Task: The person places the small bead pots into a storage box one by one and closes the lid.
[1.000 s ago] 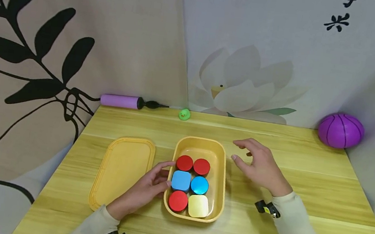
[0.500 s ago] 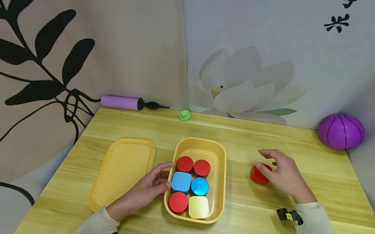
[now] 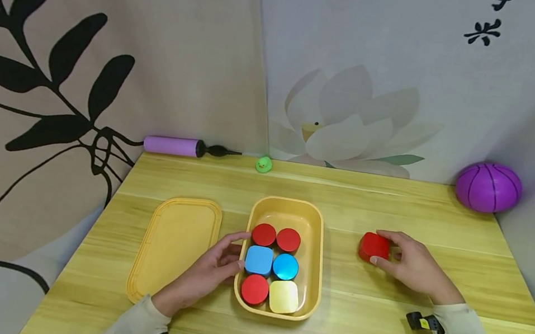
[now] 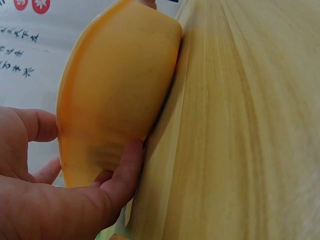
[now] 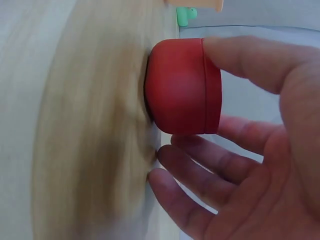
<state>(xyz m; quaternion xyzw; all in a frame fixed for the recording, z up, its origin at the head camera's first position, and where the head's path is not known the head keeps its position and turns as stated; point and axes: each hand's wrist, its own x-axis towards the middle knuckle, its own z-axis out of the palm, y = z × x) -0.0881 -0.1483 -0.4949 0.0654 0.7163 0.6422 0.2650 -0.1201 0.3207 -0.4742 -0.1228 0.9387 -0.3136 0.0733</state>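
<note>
A yellow tray (image 3: 311, 218) stands on the table, holding several small round and rounded-square tins in red, blue and pale yellow. My left hand (image 3: 210, 269) rests against its left side. In the left wrist view, my thumb presses the outer wall of the tray (image 4: 125, 65) and the forefinger touches its rim. Right of the tray, my right hand (image 3: 409, 264) pinches a red rounded-square tin (image 3: 372, 247) between thumb and forefinger. The right wrist view shows this tin (image 5: 177, 87) standing on the table, with the other fingers loosely bent below it.
A flat yellow lid (image 3: 182, 235) lies left of the tray, partly behind my left forearm. Along the back edge are a purple hand pump (image 3: 174, 145) and a small green duck (image 3: 263, 164). A purple ball (image 3: 488, 187) sits at the back right corner against the wall.
My right hand has moved right and toward me, uncovering the red tin; its thumb and forefinger now pinch the tin's right side. My left hand and the tray have stayed in place.
</note>
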